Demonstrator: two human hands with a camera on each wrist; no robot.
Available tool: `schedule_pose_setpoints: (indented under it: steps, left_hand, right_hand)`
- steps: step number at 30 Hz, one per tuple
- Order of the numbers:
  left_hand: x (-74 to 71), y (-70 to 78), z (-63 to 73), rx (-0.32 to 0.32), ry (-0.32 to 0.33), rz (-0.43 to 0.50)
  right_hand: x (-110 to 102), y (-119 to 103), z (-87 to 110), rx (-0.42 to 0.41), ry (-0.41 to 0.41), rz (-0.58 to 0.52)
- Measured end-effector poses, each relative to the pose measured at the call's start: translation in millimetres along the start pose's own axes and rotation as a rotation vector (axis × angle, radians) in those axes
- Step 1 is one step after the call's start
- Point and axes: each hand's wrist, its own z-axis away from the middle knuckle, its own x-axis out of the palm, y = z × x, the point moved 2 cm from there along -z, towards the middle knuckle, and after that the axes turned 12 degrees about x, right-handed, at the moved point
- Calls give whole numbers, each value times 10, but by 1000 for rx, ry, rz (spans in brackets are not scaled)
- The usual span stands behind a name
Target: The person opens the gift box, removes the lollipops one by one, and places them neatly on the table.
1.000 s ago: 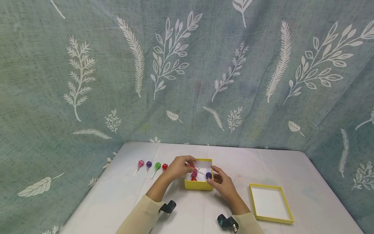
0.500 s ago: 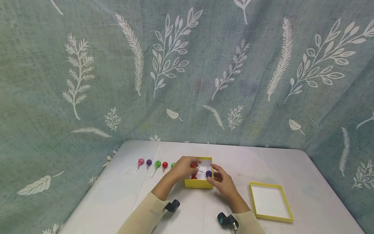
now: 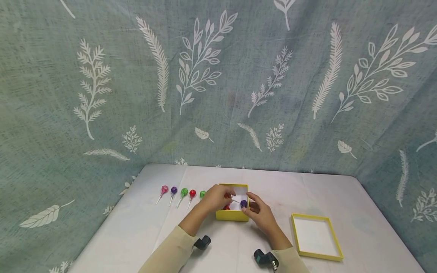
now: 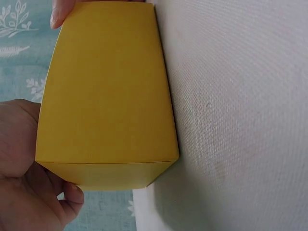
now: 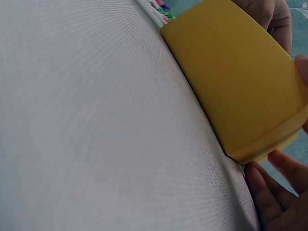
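Observation:
A yellow open box point(image 3: 232, 215) with a white inside stands mid-table. My left hand point(image 3: 213, 199) reaches over its left wall, fingers bent down into it. Those fingertips are hidden among the lollipops, so whether they pinch one does not show. Just below them a red lollipop point(image 3: 227, 207) peeks out. A purple lollipop point(image 3: 244, 204) lies at the right inside, its white stick pointing left. My right hand point(image 3: 262, 214) grips the box's right side, the thumb over the near rim; in the right wrist view its fingers point(image 5: 284, 168) touch the end wall.
Left of the box, a row of lollipops lies on the white-covered table point(image 3: 136, 227): pink point(image 3: 164, 189), purple point(image 3: 173, 190), green point(image 3: 184, 192), red point(image 3: 192, 193) and another green point(image 3: 203, 193). A yellow-rimmed lid point(image 3: 316, 237) lies at the right. Patterned cloth hangs behind.
My left hand has moved a little right, deeper over the box, covering the pink lollipop inside and uncovering the last green one on the table. My right hand stays put.

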Motion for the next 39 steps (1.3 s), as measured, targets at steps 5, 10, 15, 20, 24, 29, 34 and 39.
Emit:
schedule_pose_setpoints:
  steps: [5,10,15,20,24,29,34,39]
  left_hand:
    - [-17,26,-2,-1,10,-64]
    - [-43,61,-5,-48,16,-41]
    - [-12,68,-24,-64,35,-21]
    - [9,70,-40,-58,44,-113]
    - [0,86,-55,-35,7,-209]
    - [20,99,-54,-2,-53,-234]
    - [66,113,-92,39,-52,-278]
    - [128,140,-152,53,-75,-331]
  right_hand:
    - [4,7,-4,11,8,9]
    - [12,13,-6,14,6,-16]
    - [24,20,-6,17,4,-7]
    - [25,27,-5,17,7,21]
    - [18,24,-5,13,13,17]
    - [11,11,-3,15,12,15]
    - [7,6,6,11,6,5]
    - [6,4,13,7,7,7]
